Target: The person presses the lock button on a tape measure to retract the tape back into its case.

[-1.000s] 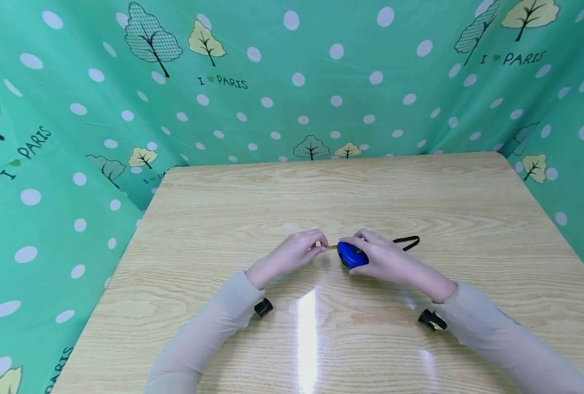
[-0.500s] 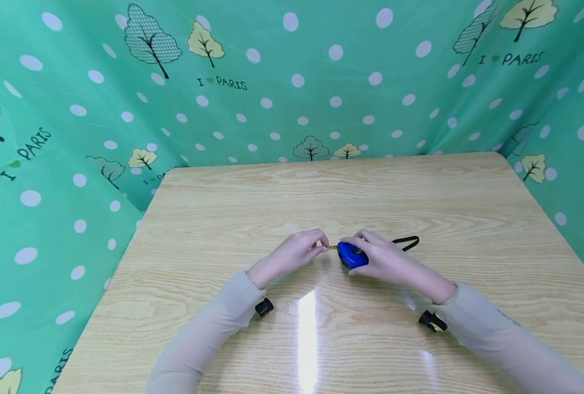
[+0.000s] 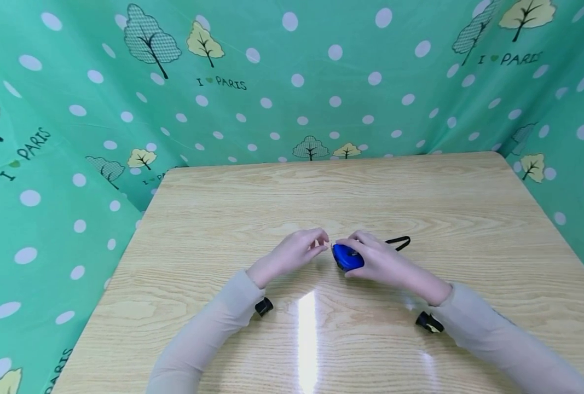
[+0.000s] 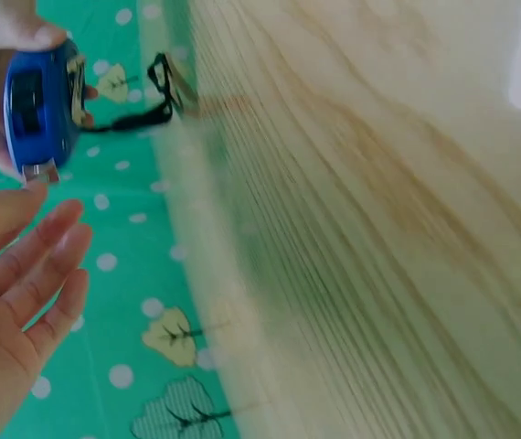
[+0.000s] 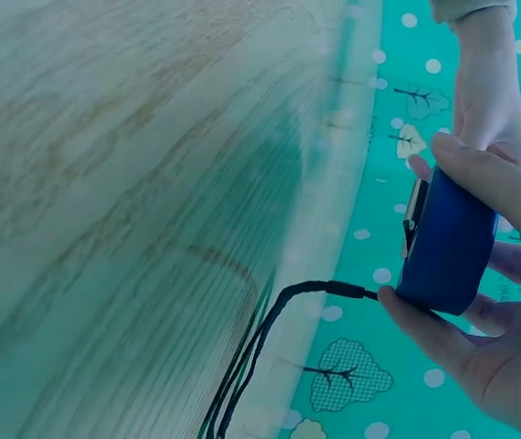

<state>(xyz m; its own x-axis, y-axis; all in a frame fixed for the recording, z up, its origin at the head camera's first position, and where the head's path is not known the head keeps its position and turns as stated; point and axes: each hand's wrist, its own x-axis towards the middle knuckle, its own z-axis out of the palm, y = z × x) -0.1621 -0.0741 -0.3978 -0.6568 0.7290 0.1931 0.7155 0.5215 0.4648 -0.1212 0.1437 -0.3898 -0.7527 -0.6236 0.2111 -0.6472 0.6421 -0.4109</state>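
A blue tape measure (image 3: 347, 257) is held above the table by my right hand (image 3: 382, 260), with thumb and fingers curled round its case. Its metal end hook (image 4: 41, 172) sits right at the mouth of the case. Just left of the hook is my left hand (image 3: 296, 250), fingers loosely bent and spread. The left thumb tip lies very close to the hook; whether they touch I cannot tell. From the case's far end trails a black wrist strap (image 5: 334, 288). A metal belt clip (image 5: 413, 217) shows on one face in the right wrist view.
Under both hands spreads a light wood-grain table (image 3: 252, 202). A green dotted cloth (image 3: 272, 65) with trees hangs behind it and at its sides. Bright light reflects off the tabletop near the front. Small black devices (image 3: 264, 307) sit at both wrists.
The short strip of yellow blade between the left fingers and the case is gone, drawn inside. My right hand and the tape measure have shifted slightly left. The left fingertips have parted a little.
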